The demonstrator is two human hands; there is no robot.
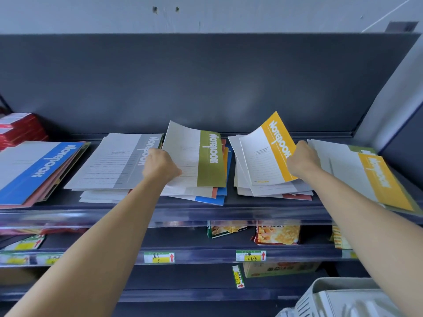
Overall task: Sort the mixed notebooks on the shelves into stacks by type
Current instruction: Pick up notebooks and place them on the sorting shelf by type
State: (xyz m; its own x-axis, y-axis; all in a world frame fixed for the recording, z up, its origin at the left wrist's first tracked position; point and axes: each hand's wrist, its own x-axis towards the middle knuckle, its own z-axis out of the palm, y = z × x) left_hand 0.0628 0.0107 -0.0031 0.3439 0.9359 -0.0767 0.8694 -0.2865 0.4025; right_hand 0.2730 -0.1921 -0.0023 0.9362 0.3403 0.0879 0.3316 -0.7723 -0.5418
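At the far left of the top shelf (251, 202), a stack of red books (20, 129) is seen against the dark back panel (206, 83). Just beside it lies a fanned stack topped by a blue notebook (39, 170), overhanging the shelf's front edge. Next comes a pile topped by a grey notebook (114, 161), with a narrow strip of bare shelf between the two.

The left hand (160, 165) is closed on the left edge of a green notebook (196, 156); its grip is curled round that edge, and the far end of the cover is lifted off a mixed pile (217, 195) showing blue and orange edges. A dark gap of shelf separates this pile from the next.

The right hand (302, 160) is pinching the right edge of a yellow notebook (270, 152), which is tilted up off a loose pile of white-backed notebooks (263, 191). At the far right a further stack is topped by another yellow notebook (375, 179), reaching the shelf's front corner. Open room is left between the piles and the back panel.

"Notebook" is printed in white on every coloured band. A clear rail (206, 213) runs along the shelf front.

Below, snack packets (277, 234) are seen, and price tags (159, 257) with red arrows are fixed to the lower rail; a handwritten "5" can be read on one. A cardboard box (279, 268) sits lower down, and a white basket (343, 298) is seen at the bottom right.
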